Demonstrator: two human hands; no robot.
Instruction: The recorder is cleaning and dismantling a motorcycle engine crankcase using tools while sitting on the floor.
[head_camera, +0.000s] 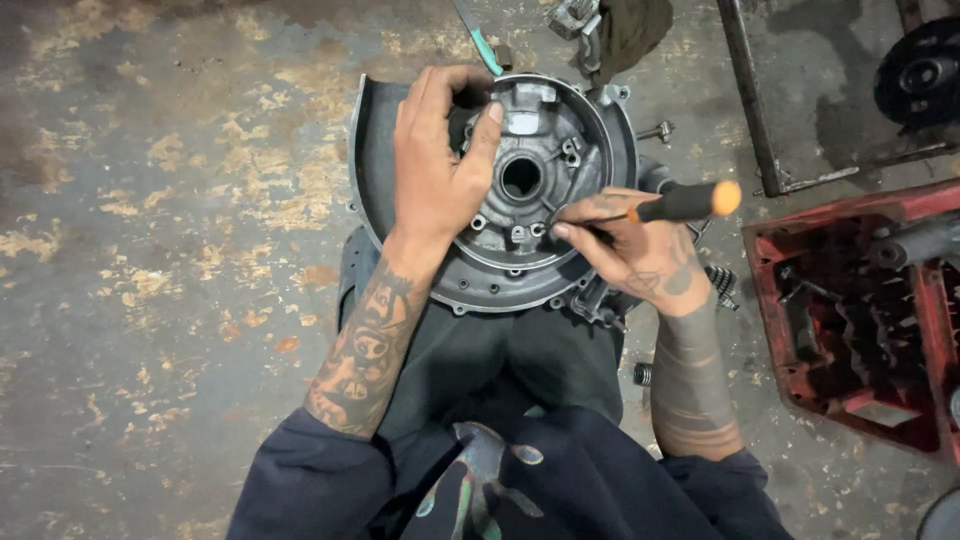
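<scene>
While I crouch over the floor (150, 250), the round grey metal engine casing (520, 190) sits between my knees, directly under both hands. My left hand (440, 165) lies across the casing's left half: fingers curled over its upper rim, thumb stretched out flat against the inner face just above the central bore (520, 178). It grips the casing itself and nothing loose. My right hand (630, 245) is closed around a screwdriver (680, 203) with a black handle and orange end cap; the handle points up and away to the right of that hand, and the shaft runs left toward the casing's inner face. Thumb and forefinger pinch the shaft close to the tip. The tip meets the casing just below and right of the bore, near a small bolt hole; whether it sits in a screw head I cannot tell, as my fingers hide it.

Beyond my left fingertips, past the casing's upper edge, lie a green-handled tool (478, 38) and a dark rag (630, 30). To the right of my right hand stands a red toolbox tray (860, 310) holding dark metal parts. A small threaded part (720, 285) lies on the floor just beside my right wrist.
</scene>
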